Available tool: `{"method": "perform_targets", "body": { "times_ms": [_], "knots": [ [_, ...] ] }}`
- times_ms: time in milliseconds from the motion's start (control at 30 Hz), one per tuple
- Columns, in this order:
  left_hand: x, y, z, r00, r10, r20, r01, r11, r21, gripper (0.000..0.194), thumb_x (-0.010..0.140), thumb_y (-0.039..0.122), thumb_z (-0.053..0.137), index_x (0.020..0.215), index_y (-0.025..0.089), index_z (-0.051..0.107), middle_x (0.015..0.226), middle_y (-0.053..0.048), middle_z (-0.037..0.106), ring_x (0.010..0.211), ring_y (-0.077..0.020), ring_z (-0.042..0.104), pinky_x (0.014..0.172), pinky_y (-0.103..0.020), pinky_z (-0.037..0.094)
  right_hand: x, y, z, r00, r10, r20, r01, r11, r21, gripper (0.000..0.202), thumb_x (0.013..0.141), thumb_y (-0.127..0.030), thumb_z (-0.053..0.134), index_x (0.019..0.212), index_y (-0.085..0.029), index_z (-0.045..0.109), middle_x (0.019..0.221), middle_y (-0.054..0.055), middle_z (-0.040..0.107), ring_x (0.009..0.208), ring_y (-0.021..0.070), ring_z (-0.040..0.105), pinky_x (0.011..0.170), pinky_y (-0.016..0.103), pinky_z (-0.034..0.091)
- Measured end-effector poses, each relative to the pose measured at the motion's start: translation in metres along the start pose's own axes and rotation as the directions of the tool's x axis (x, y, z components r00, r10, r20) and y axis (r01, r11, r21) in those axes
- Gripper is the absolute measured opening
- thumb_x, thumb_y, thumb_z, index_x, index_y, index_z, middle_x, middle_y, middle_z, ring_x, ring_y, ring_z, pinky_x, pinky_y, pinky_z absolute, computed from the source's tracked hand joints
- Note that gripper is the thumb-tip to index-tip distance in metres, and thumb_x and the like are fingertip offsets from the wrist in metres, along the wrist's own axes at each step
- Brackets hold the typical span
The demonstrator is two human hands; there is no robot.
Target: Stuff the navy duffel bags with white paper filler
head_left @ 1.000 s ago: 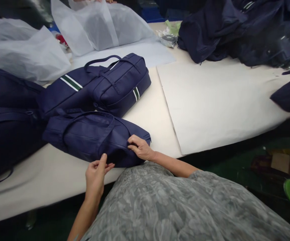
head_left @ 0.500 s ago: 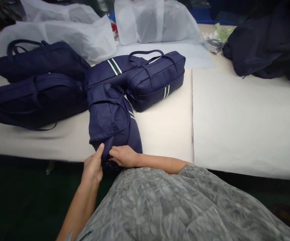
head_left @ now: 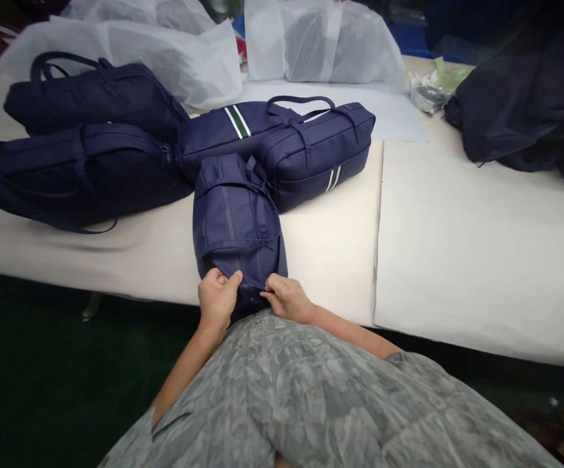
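Note:
A navy bag (head_left: 228, 208) lies end-on at the table's front edge, its zip line and handles facing up. My left hand (head_left: 217, 296) pinches the bag's near end on its left side, thumb on top. On the right side of that end, my right hand (head_left: 286, 298) has its fingers pressed together on the bag's edge. Just behind stands another navy bag (head_left: 321, 153) with a green and white stripe. It overlaps a striped navy bag (head_left: 214, 136) lying beyond the near one.
Two more navy bags, one in front (head_left: 67, 172) and one behind (head_left: 97, 97), lie at left. White wrapped bundles (head_left: 321, 42) stand at the back. Dark fabric (head_left: 520, 104) is heaped at right, beside a small clear plastic packet (head_left: 428, 94). The table (head_left: 481, 260) has a seam.
The near bag has turned so its zip line shows on top. Both hands sit further right in view, and my left hand has moved from beside the bag onto its near end.

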State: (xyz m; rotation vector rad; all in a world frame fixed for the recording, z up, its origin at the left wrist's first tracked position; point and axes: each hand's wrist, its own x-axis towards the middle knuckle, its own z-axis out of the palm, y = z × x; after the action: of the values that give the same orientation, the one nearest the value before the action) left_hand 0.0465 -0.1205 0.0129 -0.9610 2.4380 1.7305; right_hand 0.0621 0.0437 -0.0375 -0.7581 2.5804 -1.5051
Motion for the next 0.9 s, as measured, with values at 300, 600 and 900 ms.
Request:
{"method": "perform_targets", "body": {
  "times_ms": [300,600,900],
  "knots": [
    [0.015,-0.028,-0.043,0.99,0.089,-0.105,-0.048,0.937,0.347,0.03,0.07,0.045,0.068,0.075,0.02,0.053,0.061,0.004,0.05,0.058,-0.013,0.047,0.061,-0.027,0.037,0.006,0.037,0.015,0.66,0.722,0.208,-0.741,0.58,0.338,0.044,0.086,-0.062,0.057,0.085,-0.018,0.055,0.067,0.001,0.063,0.055,0.013,0.059,0.054,0.025,0.046],
    [0.001,-0.032,-0.023,0.971,-0.226,0.073,0.237,0.935,-0.263,0.052,0.05,0.035,0.083,0.091,0.013,0.058,0.076,-0.002,0.064,0.066,-0.0132,0.059,0.066,-0.026,0.047,0.029,0.007,0.03,0.773,0.628,0.087,-0.582,0.757,-0.296,0.029,0.087,-0.042,0.049,0.078,-0.019,0.063,0.085,0.009,0.072,0.078,0.0227,0.065,0.064,0.03,0.04],
    [0.013,-0.038,-0.033,0.934,0.251,-0.254,-0.141,0.912,0.385,0.025,0.069,0.032,0.069,0.074,0.021,0.047,0.059,0.006,0.047,0.056,-0.0125,0.046,0.063,-0.029,0.04,0.019,0.013,0.005,0.805,0.592,-0.03,-0.59,0.795,-0.144,0.019,0.078,-0.025,0.052,0.06,-0.019,0.052,0.058,-0.002,0.056,0.058,0.0119,0.049,0.058,0.024,0.032]
  ]
}}
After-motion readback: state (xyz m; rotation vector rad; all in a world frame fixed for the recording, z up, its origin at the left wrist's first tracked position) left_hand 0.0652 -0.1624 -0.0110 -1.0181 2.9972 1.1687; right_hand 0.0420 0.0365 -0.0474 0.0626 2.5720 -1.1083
